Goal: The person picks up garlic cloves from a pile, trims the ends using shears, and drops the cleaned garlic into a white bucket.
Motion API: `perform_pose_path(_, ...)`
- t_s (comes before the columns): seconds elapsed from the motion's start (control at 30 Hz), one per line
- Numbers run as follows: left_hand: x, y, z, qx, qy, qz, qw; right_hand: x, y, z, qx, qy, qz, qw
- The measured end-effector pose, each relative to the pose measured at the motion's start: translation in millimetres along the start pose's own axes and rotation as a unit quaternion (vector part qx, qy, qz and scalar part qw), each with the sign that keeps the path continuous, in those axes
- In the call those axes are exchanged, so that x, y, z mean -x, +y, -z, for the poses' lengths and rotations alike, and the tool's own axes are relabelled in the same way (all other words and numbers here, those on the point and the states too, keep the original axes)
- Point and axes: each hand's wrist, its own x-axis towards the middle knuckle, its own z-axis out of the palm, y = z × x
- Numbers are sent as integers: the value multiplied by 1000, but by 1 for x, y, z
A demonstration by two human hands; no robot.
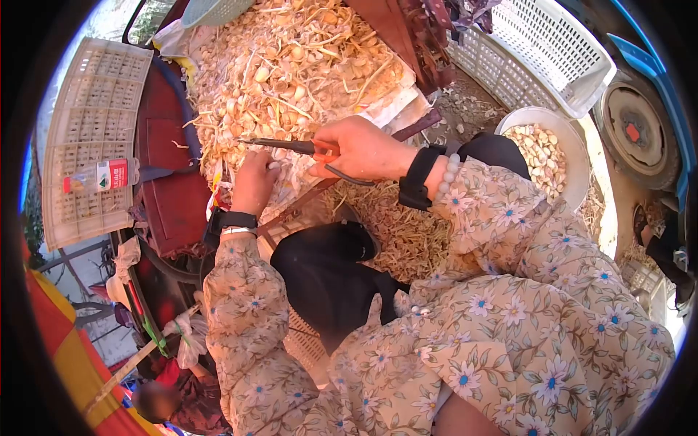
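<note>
My right hand (360, 149) is closed around the handles of a pair of scissors (280, 144). Their dark blades point left and lie just above the fingers of my left hand (254, 182). That hand is closed, fingertips together, beside the heap; a small pale piece shows by its thumb, too small to name for certain. Under and beyond both hands spreads a heap of garlic (291, 65) with dry stems and loose skins. A white bowl (582, 171) of trimmed garlic (536, 149) stands to the right.
White plastic crates stand at the upper right (552, 43) and left (91, 138), the left one with a labelled bottle (102, 176) against it. Cut stems (414, 232) lie below my hands. A wheel (640, 131) is at far right; another person (200, 400) sits lower left.
</note>
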Motion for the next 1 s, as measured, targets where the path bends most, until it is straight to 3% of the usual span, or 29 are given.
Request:
perform_pose_path(0.07, 6, 8, 15, 142, 32, 158, 977, 0, 4, -3, -15, 40, 19, 999)
perform_pose_path(0.1, 8, 30, 24, 390, 52, 252, 884, 0, 4, -6, -23, 58, 29, 998)
perform_pose_path(0.2, 22, 68, 25, 614, 90, 239, 747, 3, -7, -12, -73, 78, 6, 994)
perform_pose_path(0.33, 33, 112, 12, 688, 67, 251, 677, 10, -9, -22, -100, 80, -6, 992)
perform_pose_path(0.53, 42, 118, 6, 734, 65, 247, 629, 17, -15, -24, -131, 84, -9, 988)
perform_pose_path(0.63, 50, 127, 10, 768, 63, 223, 597, 15, -9, -30, -340, 75, -67, 935)
perform_pose_path(0.73, 60, 137, 12, 802, 71, 194, 560, 16, -15, -19, -419, 15, -114, 901)
perform_pose_path(0.9, 92, 127, 29, 785, 110, 219, 569, 13, -8, -12, -312, 28, -94, 945)
perform_pose_path(1.0, 133, 105, 41, 737, 185, 243, 603, 11, -2, -2, -95, 31, -45, 994)
